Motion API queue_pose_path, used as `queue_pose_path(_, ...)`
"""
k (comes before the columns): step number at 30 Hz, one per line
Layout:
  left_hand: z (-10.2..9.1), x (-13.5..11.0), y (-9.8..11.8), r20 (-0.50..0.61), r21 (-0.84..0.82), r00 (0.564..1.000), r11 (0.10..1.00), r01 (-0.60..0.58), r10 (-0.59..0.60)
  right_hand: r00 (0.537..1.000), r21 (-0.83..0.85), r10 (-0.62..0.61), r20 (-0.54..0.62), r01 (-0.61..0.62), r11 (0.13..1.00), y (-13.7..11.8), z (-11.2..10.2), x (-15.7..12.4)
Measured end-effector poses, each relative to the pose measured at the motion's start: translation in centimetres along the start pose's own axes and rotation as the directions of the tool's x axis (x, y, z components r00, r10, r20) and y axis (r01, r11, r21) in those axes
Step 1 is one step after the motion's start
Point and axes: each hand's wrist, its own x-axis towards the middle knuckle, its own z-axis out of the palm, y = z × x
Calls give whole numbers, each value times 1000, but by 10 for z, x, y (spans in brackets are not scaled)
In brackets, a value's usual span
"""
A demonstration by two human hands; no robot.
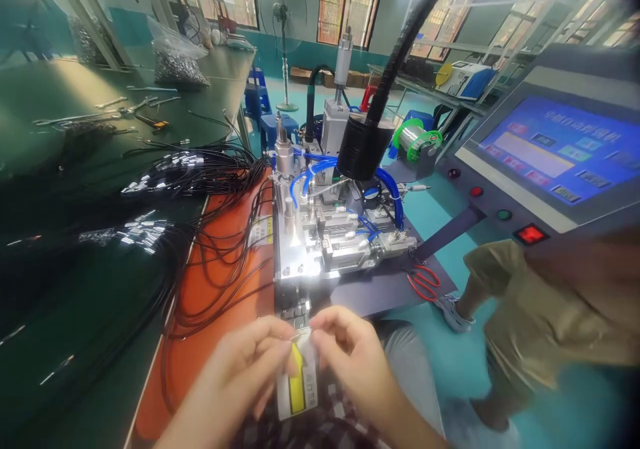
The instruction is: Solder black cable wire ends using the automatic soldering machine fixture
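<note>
My left hand (240, 369) and my right hand (350, 352) meet low in the middle of the view, just in front of a small metal machine (325, 235). Both hands have their fingers pinched together on a small silvery piece (303, 334) held between them. Under the fingers hangs a white card with a yellow stripe (297, 385). Whether the fingers touch the card I cannot tell. The hands hover over my lap, close to the front edge of the machine's base.
Black cables with metal ends (165, 195) lie in heaps on the green bench and an orange mat (220, 282). Red scissors (423, 282) rest right of the machine. A touchscreen panel (555, 152) stands at right, with another person (545, 315) below it.
</note>
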Motion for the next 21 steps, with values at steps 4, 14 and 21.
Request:
queue_pose_path(4,0,3,-1,-14,-2,1000,1000,21,-21,1000,-48,-19,-10,18,999,-2,4,4)
queue_pose_path(14,-2,-4,-4,-22,-47,996,995,89,-91,1000,24,-11,-3,11,1000,-6,12,9)
queue_pose_path(21,-3,-6,-16,-63,-68,997,997,46,-50,988,160,146,46,-152,975,-11,17,9)
